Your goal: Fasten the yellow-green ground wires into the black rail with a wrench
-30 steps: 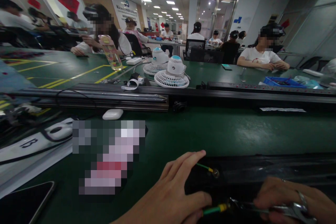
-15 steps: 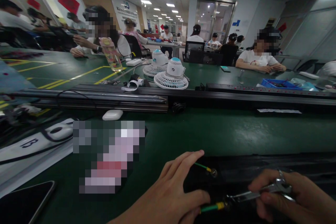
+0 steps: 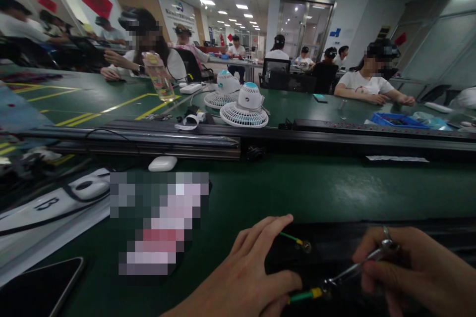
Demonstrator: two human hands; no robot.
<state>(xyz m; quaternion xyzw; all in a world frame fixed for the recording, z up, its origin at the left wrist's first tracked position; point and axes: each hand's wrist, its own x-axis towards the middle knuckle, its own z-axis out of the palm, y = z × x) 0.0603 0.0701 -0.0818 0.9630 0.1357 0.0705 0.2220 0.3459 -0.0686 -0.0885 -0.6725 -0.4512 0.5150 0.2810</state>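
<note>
My left hand (image 3: 243,277) lies on the near end of a long black part (image 3: 334,247) at the table's front edge, fingers stretched forward, thumb pressing a green and yellow wire (image 3: 305,295) against it. A second green wire with a ring terminal (image 3: 297,241) sits by my fingertips. My right hand (image 3: 416,270) is closed round a small metal wrench (image 3: 357,267), whose head sits on a fastener at the end of the near wire. The wrench handle tilts up to the right.
A dark phone (image 3: 37,292) lies at the near left, a white earbud case (image 3: 162,163) and a numbered white sheet (image 3: 48,205) beyond. A black rail (image 3: 260,133) crosses the green table. Two small fans (image 3: 243,106) and a bottle (image 3: 159,77) stand behind it; several people sit at far tables.
My right hand has swung the wrench handle upward, from nearly flat to tilted up, with its head staying on the fastener. My left hand has barely moved.
</note>
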